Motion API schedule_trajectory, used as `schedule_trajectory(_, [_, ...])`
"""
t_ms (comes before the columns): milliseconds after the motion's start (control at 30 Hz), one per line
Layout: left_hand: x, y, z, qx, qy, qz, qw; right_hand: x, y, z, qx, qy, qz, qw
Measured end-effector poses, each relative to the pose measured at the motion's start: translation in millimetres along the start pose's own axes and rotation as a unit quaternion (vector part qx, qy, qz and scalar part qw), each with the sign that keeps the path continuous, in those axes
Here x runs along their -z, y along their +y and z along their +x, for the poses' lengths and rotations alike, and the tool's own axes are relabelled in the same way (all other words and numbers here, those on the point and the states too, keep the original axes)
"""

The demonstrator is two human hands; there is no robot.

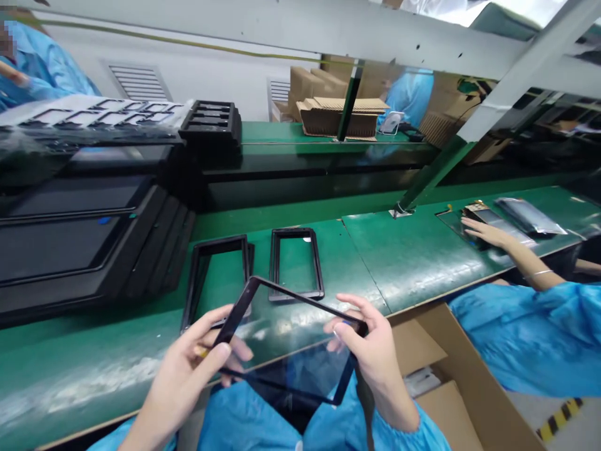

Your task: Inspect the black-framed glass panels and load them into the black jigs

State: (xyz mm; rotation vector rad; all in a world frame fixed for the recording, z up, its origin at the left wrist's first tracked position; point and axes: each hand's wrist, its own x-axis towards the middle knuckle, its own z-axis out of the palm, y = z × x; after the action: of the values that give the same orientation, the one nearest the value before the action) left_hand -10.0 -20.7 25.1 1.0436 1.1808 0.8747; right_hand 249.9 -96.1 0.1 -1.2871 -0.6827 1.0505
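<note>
Both my hands hold up a transparent, black-bordered glass panel by its side edges, tilted above the green bench. My left hand pinches the left edge, and my right hand grips the right corner area. Just beyond the panel, two open black rectangular frames lie flat on the bench: one partly behind the panel's upper left corner, the other to its right. Neither hand touches them.
A stack of large black trays rises at the left of the green bench. A co-worker's hand rests on a dark panel at right. An open cardboard box sits below the bench edge at right, and a metal post crosses behind.
</note>
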Motion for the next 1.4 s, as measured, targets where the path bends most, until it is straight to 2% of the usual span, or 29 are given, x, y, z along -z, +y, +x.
schedule_trajectory(133, [2.1, 2, -5, -0.004, 0.017, 0.080, 0.997, -2, -11, -6, -0.004, -0.017, -0.003, 1.000])
schedule_trajectory(633, [11.5, -12, -14, -0.005, 0.004, 0.091, 0.996, -10, -26, -14, -0.029, -0.013, 0.010, 0.999])
schedule_trajectory(800, [16.3, -17, -9, -0.002, 0.003, 0.087, 0.996, -9, -22, -12, -0.024, -0.017, -0.003, 1.000])
schedule_trajectory(900, [12.6, -15, -10, -0.001, 0.012, 0.065, 0.998, -7, -17, -11, -0.026, -0.017, -0.010, 0.999])
schedule_trajectory(1033, [3.2, -10, -17, -0.027, 0.030, 0.012, 0.999, -11, -2, -8, -0.021, 0.038, -0.007, 0.999])
schedule_trajectory(1100, [4.7, -8, -14, -0.042, 0.034, -0.005, 0.999, -16, 8, -1, -0.026, 0.041, 0.006, 0.999])
schedule_trajectory(1167, [15.0, -3, -8, -0.060, 0.045, -0.012, 0.997, -23, 18, 9, -0.027, 0.005, 0.032, 0.999])
schedule_trajectory(1233, [35.1, 9, -1, -0.085, 0.063, -0.007, 0.994, -28, 25, 19, -0.014, -0.040, 0.065, 0.997])
schedule_trajectory(1300, [64.7, 27, 7, -0.109, 0.103, 0.013, 0.989, -29, 33, 29, 0.010, -0.054, 0.079, 0.995])
schedule_trajectory(1400, [123.3, 64, 27, -0.181, 0.201, 0.026, 0.962, -24, 47, 42, 0.029, -0.020, 0.048, 0.998])
